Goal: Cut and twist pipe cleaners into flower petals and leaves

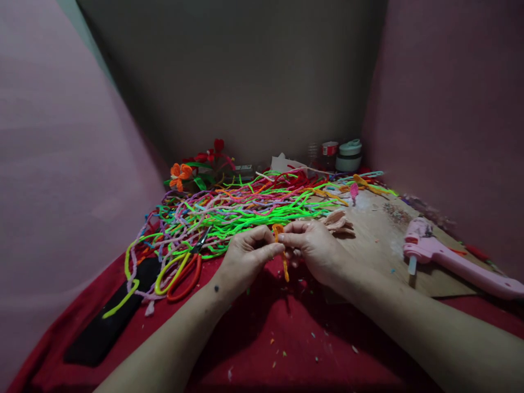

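Between my two hands an orange pipe cleaner (285, 268) is bent, with a loop at its top and a twisted tail hanging down. My left hand (250, 252) pinches it from the left with thumb and forefinger. From the right, my right hand (313, 244) grips it near the loop, fingertips almost meeting those of the left. Just beyond both hands lies a wide heap of coloured pipe cleaners (245, 215), bright green ones nearest. Scissors (186, 273) with yellow and red handles rest left of my left hand, their blades partly among the stems.
A pink glue gun (458, 259) lies on a board (376, 240) at the right. Left is a black flat object (110, 316). Orange and red pipe-cleaner flowers (180, 176) stand behind the heap, a lidded cup (349, 155) at the back right. Scraps dot the red cloth (262, 349).
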Available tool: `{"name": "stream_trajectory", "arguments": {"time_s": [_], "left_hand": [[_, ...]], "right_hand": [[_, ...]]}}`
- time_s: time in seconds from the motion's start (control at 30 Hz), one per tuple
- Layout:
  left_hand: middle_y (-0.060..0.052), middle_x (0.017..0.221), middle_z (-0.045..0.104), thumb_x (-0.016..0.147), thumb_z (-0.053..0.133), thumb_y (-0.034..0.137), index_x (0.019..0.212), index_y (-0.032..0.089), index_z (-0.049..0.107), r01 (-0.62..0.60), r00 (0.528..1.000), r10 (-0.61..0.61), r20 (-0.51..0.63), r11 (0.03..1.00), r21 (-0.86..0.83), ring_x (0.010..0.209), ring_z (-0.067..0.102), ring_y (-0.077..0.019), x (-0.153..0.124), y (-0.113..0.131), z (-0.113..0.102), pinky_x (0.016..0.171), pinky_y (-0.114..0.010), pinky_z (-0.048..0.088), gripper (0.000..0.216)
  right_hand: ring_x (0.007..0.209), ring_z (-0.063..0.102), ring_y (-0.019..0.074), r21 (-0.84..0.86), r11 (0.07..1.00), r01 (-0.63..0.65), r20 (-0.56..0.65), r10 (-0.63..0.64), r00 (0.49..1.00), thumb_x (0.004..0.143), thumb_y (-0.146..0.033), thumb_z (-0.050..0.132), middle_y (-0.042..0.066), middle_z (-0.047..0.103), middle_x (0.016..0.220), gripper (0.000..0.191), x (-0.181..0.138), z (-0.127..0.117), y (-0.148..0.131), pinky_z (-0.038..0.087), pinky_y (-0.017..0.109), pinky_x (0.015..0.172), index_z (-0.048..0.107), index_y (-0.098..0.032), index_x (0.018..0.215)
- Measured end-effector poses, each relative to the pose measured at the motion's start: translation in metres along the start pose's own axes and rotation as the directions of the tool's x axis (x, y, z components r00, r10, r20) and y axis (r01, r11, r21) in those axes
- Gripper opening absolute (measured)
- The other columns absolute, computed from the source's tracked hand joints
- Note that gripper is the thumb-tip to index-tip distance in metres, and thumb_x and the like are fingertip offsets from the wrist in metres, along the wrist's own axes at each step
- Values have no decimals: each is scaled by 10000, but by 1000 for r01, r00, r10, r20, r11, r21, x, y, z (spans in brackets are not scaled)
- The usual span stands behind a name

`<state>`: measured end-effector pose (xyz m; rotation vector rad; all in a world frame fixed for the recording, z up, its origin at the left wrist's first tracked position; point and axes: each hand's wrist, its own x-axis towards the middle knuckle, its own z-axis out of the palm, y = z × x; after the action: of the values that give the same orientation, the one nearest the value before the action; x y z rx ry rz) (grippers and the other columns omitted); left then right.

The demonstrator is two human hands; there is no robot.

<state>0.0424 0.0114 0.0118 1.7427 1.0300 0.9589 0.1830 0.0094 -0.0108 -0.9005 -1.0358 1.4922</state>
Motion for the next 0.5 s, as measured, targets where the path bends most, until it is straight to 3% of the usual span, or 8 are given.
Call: {"name": "stream_trajectory", "arguments": {"time_s": [0.1,0.17,0.27,0.33,0.5], "left_hand": [[49,529,427,700,631,265,546,139,483,6,998,1,-66,994,106,518,386,-61,1,0,0,491,-188,317,248],[51,543,454,688,648,295,608,143,489,69,995,-65,-72,996,54,478,397,-53,1,0,-1,447,-177,318,235],[22,658,550,671,665,297,808,155,496,225,970,-202,133,955,-194,451,478,-67,1,0,1,376,-167,345,261],[-5,731,578,664,671,266,891,158,486,302,939,-222,264,898,-321,491,541,-92,1,-3,3,372,-175,395,312],[24,625,543,711,641,284,844,151,521,311,937,-203,284,854,-418,453,531,-77,3,-10,3,395,-187,454,223]], "right_hand": [[340,397,59,2,1000,-18,12,18,1000,628,-222,643,-40,486,436,167,2,-2,1,290,206,348,513,-158,544],[354,416,59,52,999,-16,24,15,1000,631,-235,656,-40,497,456,162,3,-2,1,310,205,360,527,-156,575],[377,442,62,115,993,-13,20,11,1000,629,-248,670,-37,521,485,158,3,-2,0,322,201,376,544,-153,625],[353,407,52,113,994,-9,-4,9,1000,634,-259,670,-40,514,472,172,3,-3,-1,276,197,354,534,-154,623],[387,392,50,188,982,-6,-39,13,999,606,-217,682,-42,488,500,169,8,-6,1,231,203,358,527,-154,633]]}}
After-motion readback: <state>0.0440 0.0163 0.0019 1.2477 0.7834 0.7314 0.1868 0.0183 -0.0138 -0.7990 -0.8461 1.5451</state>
